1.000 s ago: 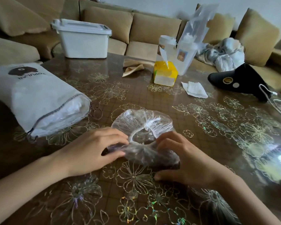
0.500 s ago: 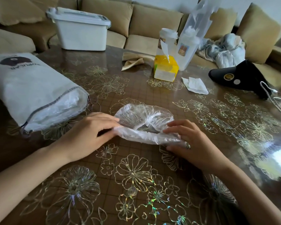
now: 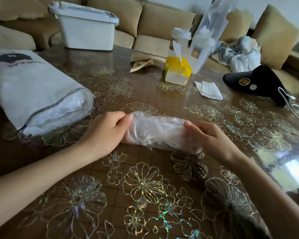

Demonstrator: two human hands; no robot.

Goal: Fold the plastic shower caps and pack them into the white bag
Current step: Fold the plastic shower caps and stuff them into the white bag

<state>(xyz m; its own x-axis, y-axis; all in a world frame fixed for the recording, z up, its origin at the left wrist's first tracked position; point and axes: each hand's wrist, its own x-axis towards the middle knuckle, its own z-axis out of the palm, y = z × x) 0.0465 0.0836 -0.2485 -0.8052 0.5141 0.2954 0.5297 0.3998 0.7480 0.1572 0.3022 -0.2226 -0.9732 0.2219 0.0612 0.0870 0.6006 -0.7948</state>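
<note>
Left hand [image 3: 104,133] and right hand [image 3: 212,137] grip opposite ends of the folded cap [image 3: 157,131], fingers curled, at the table [image 3: 145,178] centre. Bag [image 3: 34,94] lies at ten o'clock; sofa [image 3: 162,16] at twelve.

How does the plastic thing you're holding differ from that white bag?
The shower cap is clear; the white bag is opaque with a dark logo. The shower cap is gripped by left hand and right hand; the white bag lies on its side. Both are soft.
</note>
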